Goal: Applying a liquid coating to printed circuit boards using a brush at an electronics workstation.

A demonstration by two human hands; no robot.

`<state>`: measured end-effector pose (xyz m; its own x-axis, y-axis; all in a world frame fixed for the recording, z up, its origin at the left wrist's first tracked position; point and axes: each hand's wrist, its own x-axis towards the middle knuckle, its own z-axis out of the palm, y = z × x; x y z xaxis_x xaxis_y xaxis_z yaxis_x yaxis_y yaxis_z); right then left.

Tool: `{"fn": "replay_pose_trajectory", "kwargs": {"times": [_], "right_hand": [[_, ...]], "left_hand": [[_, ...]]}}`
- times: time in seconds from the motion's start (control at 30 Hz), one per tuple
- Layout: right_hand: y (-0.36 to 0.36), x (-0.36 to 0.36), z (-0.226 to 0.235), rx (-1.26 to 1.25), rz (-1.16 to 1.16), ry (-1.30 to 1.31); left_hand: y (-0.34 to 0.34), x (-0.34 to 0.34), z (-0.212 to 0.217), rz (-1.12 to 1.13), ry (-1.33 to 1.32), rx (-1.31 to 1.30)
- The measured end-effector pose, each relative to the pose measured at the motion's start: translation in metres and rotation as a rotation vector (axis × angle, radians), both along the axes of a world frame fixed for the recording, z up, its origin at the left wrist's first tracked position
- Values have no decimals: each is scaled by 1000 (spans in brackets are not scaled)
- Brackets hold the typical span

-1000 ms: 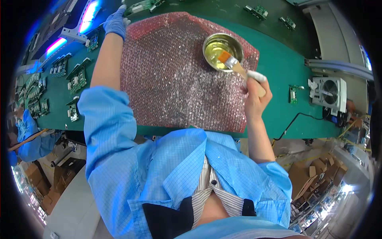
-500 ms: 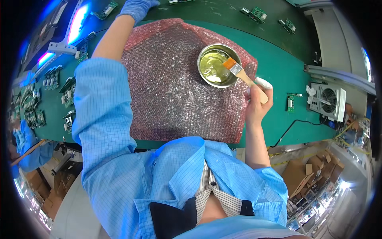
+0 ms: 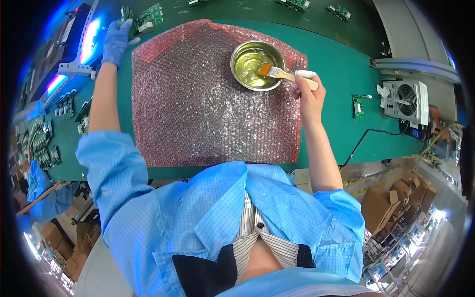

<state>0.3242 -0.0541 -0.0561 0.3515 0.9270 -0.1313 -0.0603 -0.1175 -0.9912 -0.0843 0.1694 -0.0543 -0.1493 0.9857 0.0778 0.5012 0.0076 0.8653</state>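
At the far left, a circuit board on the green bench is touched by the gloved left hand; whether its fingers are closed on it cannot be told. A pink bubble-wrap sheet is spread across the middle. On its right corner a steel bowl of yellowish liquid is set. A brush is gripped by the bare right hand, bristles over the liquid. A fan unit is seen farther right.

Packaging-wise, the big one is the pink bubble wrap sheet spread flat over the green bench — roughly rectangular, far corners cut off. Brown cardboard boxes sit stacked on the floor at lower right, a few more boxes at lower left. Far left edge has glowing blue-pink panels — can't tell if they're screens.
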Motion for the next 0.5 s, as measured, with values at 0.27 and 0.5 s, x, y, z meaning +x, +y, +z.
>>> {"fn": "replay_pose_trajectory", "kwargs": {"times": [0.27,0.5], "right_hand": [[-16,6,12,65,-7,-39],[-35,36,34,90,-45,-142]], "left_hand": [[-97,-6,-12,37,-920,-311],[-141,37,-1,-250,-1026,-338]]}}
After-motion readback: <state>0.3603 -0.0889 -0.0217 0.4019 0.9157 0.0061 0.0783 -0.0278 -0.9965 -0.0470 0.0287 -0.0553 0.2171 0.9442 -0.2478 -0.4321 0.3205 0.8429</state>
